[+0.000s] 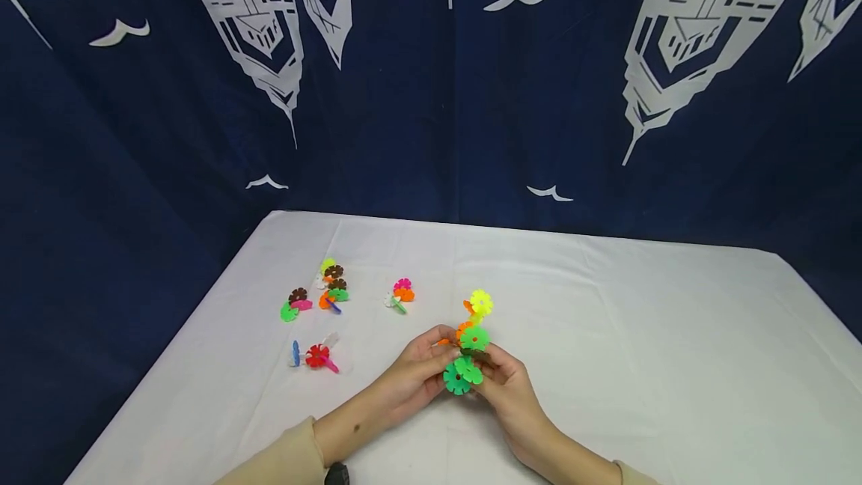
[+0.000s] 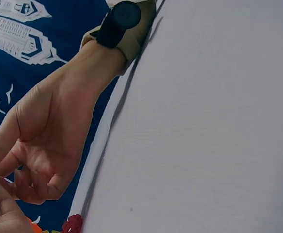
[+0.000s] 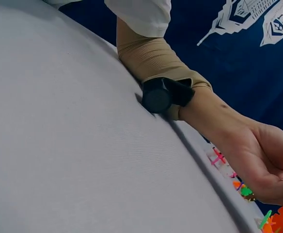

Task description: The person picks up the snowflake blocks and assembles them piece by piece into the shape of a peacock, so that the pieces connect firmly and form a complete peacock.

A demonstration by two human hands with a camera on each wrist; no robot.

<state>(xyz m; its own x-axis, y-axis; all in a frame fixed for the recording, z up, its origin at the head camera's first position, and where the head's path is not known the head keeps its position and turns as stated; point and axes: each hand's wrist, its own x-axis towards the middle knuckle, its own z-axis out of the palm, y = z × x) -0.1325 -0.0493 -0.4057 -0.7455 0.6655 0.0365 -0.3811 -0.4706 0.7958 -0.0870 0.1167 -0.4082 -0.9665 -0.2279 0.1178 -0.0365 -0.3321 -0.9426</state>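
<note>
Joined discs (image 1: 474,339) pinched by left hand (image 1: 419,374) and right hand (image 1: 512,393), other clusters (image 1: 318,356) spread leftward on white table (image 1: 673,365)

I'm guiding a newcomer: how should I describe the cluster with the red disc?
On the white table, look left of the left hand. The cluster lies there, nearest the camera. Unlike the other loose clusters, it has a red disc.

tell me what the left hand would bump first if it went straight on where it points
The left hand would probably meet the linked flower-shaped discs first; the right hand seems next beyond them, though depth is unclear in the head view.
</note>
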